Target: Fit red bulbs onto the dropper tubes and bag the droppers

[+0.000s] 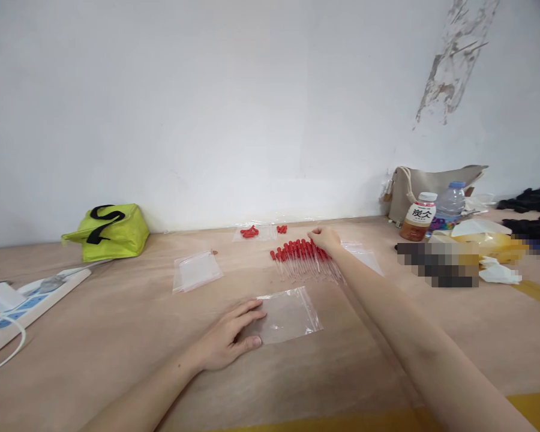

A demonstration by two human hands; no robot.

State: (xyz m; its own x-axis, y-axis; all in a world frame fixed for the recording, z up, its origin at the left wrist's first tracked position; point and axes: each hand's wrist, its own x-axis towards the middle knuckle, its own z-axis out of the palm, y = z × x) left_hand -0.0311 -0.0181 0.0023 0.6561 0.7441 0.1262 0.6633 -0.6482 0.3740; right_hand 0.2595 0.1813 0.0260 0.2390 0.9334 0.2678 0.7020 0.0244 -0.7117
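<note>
A near bag (292,315) is pinned flat by the spread left hand (229,339); droppers (303,258) are being pinched by the right hand (326,239). One must next be lifted clear.

Against the wall at the table's (117,336) far left edge, a lime-green bag (110,231) with black handles. Toward the far right corner, a beige tote (432,186), a tea bottle (418,217), a water bottle (450,204).
</note>
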